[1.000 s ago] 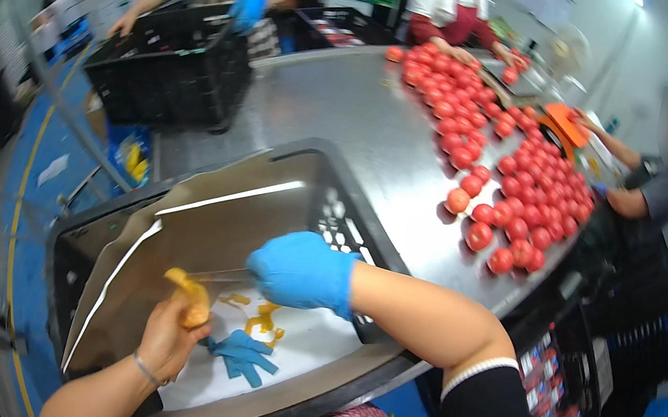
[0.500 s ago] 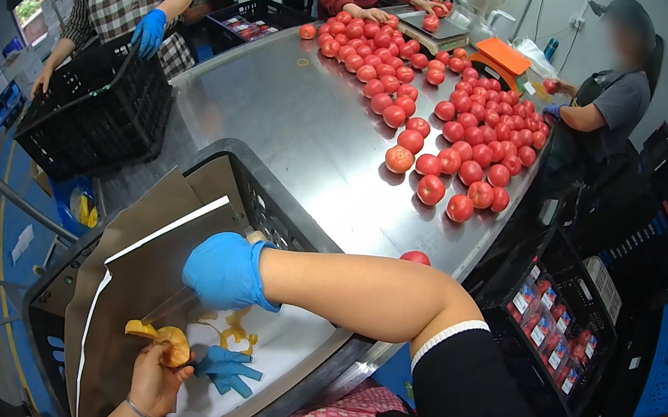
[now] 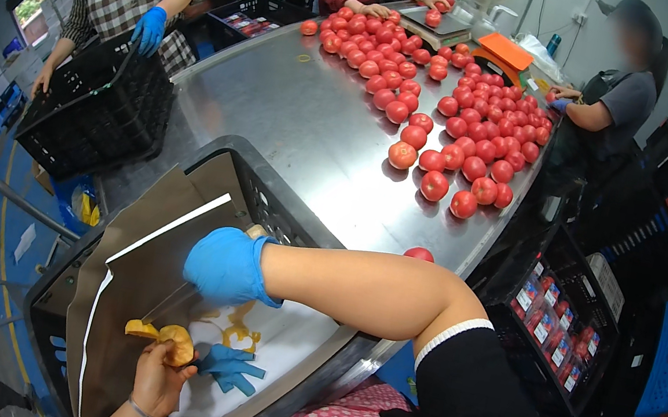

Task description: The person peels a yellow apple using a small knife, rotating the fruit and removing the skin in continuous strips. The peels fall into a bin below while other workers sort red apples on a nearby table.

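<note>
Yellow fruit piece at lower left of frame, clamped in fingers of bare left hand, over brown-lined black crate; blue-gloved right hand above and to the right, apart from left, closed around thin-bladed knife, blade slanting down toward cut slice, contact too fine to tell. On white liner at lower centre, yellow peel scraps and limp blue glove; at upper right, many red tomatoes spread on steel table.
</note>
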`<state>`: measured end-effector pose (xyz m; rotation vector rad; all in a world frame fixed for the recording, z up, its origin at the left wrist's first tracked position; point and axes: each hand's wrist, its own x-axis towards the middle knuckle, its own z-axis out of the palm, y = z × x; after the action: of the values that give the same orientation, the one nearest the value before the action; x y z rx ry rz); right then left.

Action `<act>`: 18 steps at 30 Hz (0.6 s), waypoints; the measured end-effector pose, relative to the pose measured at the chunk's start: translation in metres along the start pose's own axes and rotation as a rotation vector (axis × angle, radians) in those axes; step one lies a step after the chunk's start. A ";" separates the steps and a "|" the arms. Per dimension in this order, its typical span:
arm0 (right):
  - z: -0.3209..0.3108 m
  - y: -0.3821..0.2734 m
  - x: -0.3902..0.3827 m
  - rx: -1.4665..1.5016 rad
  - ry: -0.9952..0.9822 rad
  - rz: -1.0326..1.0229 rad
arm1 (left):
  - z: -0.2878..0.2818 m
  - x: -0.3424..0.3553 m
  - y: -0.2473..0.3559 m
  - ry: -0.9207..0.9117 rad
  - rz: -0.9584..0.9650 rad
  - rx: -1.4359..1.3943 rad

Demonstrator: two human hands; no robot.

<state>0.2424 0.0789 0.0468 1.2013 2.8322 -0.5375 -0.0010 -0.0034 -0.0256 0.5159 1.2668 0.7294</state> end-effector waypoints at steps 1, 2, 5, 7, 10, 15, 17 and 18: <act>-0.001 0.000 0.000 0.003 -0.021 0.018 | 0.000 0.000 0.000 -0.005 0.002 0.004; -0.002 -0.001 -0.001 0.005 -0.043 0.036 | 0.000 0.000 -0.001 -0.011 0.004 0.007; -0.010 -0.005 -0.002 -0.043 -0.089 0.020 | -0.003 0.000 -0.001 -0.012 0.005 0.008; -0.003 -0.003 0.001 -0.032 -0.066 0.028 | -0.001 -0.001 -0.001 0.003 -0.003 0.014; 0.001 0.000 0.002 -0.024 -0.044 0.013 | 0.000 -0.001 0.000 0.000 -0.006 0.016; -0.001 0.001 0.001 -0.024 -0.046 0.021 | 0.000 0.001 0.000 -0.009 -0.005 0.007; -0.002 0.000 0.001 -0.029 -0.049 0.025 | 0.000 0.001 0.000 -0.013 -0.018 -0.012; -0.002 0.000 0.000 -0.037 -0.050 0.022 | 0.000 0.001 0.000 -0.007 -0.017 -0.013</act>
<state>0.2424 0.0796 0.0492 1.1935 2.7717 -0.5046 -0.0005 -0.0027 -0.0264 0.4957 1.2575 0.7203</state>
